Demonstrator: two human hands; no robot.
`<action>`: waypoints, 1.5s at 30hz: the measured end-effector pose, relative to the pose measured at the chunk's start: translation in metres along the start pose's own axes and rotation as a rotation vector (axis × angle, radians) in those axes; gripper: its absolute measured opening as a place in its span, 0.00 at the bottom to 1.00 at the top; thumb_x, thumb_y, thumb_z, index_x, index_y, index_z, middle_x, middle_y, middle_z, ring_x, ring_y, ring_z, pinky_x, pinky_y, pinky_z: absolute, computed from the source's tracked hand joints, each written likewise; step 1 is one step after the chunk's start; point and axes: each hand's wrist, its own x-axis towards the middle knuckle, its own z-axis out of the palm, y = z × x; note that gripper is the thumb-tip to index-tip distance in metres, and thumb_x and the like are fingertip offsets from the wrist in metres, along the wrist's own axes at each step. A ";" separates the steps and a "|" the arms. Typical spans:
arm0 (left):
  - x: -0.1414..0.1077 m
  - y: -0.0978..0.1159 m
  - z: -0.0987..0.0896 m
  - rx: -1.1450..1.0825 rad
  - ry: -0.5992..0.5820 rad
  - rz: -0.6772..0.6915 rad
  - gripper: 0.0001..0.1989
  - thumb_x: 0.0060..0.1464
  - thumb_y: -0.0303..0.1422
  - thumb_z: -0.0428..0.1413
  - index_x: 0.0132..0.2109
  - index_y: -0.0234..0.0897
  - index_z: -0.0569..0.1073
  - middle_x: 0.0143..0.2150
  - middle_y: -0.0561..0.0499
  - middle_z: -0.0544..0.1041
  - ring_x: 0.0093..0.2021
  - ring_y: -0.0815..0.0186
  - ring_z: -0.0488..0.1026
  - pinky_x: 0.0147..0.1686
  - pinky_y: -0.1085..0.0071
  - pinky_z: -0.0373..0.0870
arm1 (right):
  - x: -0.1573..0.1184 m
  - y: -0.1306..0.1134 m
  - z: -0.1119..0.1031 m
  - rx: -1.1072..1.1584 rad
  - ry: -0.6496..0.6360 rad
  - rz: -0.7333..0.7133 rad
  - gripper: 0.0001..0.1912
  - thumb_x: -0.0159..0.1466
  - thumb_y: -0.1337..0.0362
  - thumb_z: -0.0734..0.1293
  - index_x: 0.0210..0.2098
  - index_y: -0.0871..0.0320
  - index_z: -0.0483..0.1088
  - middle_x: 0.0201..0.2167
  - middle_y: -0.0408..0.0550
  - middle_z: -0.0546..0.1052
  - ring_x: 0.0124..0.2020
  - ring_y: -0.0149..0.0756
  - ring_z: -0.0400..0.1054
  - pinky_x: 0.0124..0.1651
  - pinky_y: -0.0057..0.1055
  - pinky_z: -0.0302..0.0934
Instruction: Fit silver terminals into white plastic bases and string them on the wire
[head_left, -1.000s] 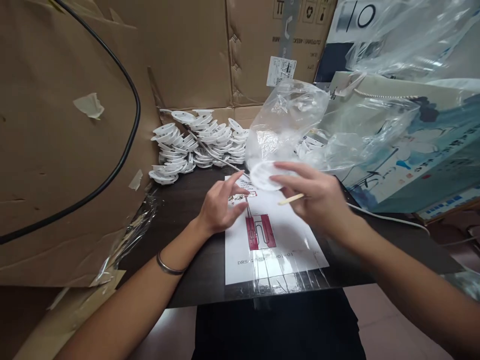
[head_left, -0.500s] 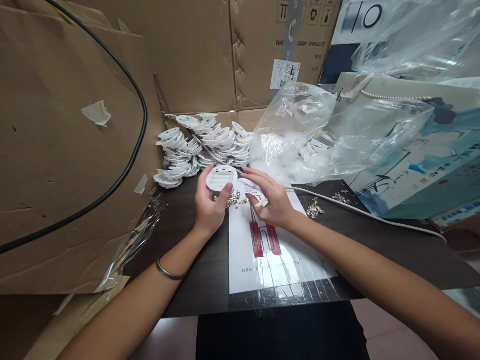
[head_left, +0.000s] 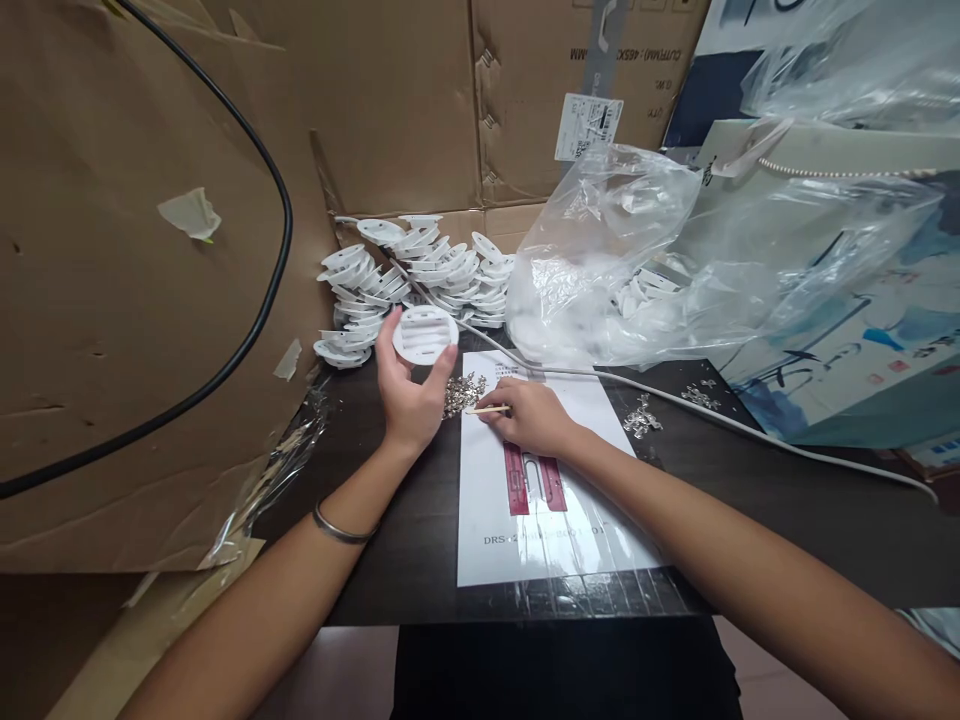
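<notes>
In the right hand point(head_left: 531, 412), a thin pale wooden stick point(head_left: 491, 409) was pinched beside silvery metal pieces point(head_left: 464, 394); picking seemed underway, steadiness needed. At their eleven o'clock, a round white plastic disc point(head_left: 425, 336) was gripped by the left hand point(head_left: 411, 405).

Cable point(head_left: 622, 377) before bag point(head_left: 562, 295), seemingly low barrier

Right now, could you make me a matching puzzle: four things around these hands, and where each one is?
1. White round part
2. Pale thin stick
3. Clear plastic bag
4. Black cable

A. In the right hand
B. Before the cardboard at left
C. In the left hand
D. Right of the stacked white discs

Pairs: 1-C, 2-A, 3-D, 4-B
</notes>
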 end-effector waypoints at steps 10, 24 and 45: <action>0.024 -0.015 0.013 -0.120 0.150 -0.223 0.36 0.48 0.46 0.64 0.58 0.41 0.57 0.48 0.44 0.74 0.44 0.59 0.77 0.47 0.60 0.76 | -0.001 0.003 -0.004 0.037 -0.052 0.002 0.07 0.63 0.63 0.65 0.34 0.54 0.76 0.37 0.47 0.77 0.36 0.36 0.68 0.34 0.31 0.53; 0.020 -0.029 -0.004 -0.102 0.129 -0.092 0.39 0.42 0.51 0.66 0.55 0.40 0.60 0.47 0.44 0.72 0.43 0.60 0.75 0.40 0.65 0.78 | 0.005 -0.020 0.008 -0.066 -0.067 -0.107 0.09 0.62 0.68 0.62 0.38 0.55 0.73 0.38 0.45 0.77 0.34 0.34 0.67 0.33 0.30 0.50; 0.013 -0.035 -0.006 0.005 0.016 -0.036 0.36 0.48 0.47 0.63 0.60 0.40 0.58 0.56 0.40 0.68 0.54 0.54 0.71 0.50 0.56 0.73 | -0.025 -0.032 -0.004 -0.304 -0.217 -0.461 0.22 0.69 0.56 0.56 0.54 0.59 0.71 0.57 0.45 0.72 0.36 0.40 0.76 0.26 0.33 0.54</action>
